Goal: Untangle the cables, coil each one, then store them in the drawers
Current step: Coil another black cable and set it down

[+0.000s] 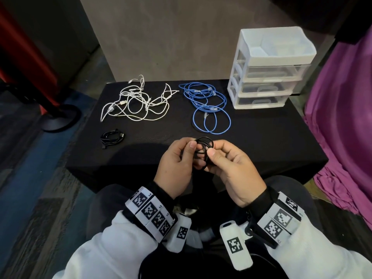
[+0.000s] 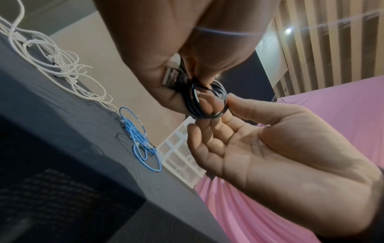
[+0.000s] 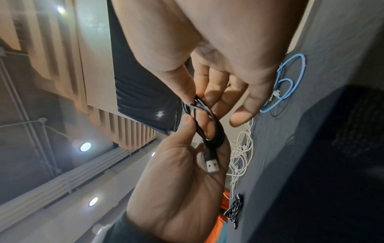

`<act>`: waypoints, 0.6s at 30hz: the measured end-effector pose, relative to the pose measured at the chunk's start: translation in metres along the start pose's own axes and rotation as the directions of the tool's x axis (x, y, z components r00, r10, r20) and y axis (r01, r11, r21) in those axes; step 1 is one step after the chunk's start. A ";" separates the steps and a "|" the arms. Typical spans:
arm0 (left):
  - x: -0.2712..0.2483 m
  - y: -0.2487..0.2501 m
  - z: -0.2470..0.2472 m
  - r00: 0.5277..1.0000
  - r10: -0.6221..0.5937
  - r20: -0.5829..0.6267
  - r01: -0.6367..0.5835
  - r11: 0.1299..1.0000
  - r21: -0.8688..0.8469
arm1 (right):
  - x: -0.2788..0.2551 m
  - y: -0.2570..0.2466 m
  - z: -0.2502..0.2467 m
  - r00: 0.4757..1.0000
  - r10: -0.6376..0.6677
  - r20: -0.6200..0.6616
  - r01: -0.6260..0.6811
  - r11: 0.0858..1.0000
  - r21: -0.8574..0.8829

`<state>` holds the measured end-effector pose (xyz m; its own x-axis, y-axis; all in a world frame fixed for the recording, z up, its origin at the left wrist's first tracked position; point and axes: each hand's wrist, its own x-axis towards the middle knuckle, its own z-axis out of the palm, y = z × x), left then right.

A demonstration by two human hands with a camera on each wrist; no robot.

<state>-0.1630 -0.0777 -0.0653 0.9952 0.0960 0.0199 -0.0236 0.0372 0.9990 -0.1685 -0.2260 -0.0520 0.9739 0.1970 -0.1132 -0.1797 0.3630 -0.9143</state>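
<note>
A small black cable coil hangs above the table's near edge, between both hands. My left hand grips one side of it, thumb on top, with the cable's USB plug lying in its palm. My right hand pinches the other side of the coil between thumb and forefinger, and its other fingers are stretched out. A second black cable lies coiled on the table at the left. Tangled white cables and loose blue cables lie further back.
A white three-drawer unit with an open top tray stands at the back right, all its clear drawers pushed in. The black table ends just before my lap. Purple cloth hangs at the right, and a red post with a round base stands at the left.
</note>
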 end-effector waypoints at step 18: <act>-0.008 0.010 -0.012 0.994 -0.043 0.104 0.047 0.998 -0.040 | 0.001 0.003 -0.004 0.984 0.028 0.176 -0.027 1.000 -0.007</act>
<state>-0.1724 -0.0657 -0.0559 0.9998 -0.0094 -0.0187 0.0195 0.0811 0.9965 -0.1679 -0.2285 -0.0563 0.9287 0.3646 -0.0681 -0.2050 0.3516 -0.9134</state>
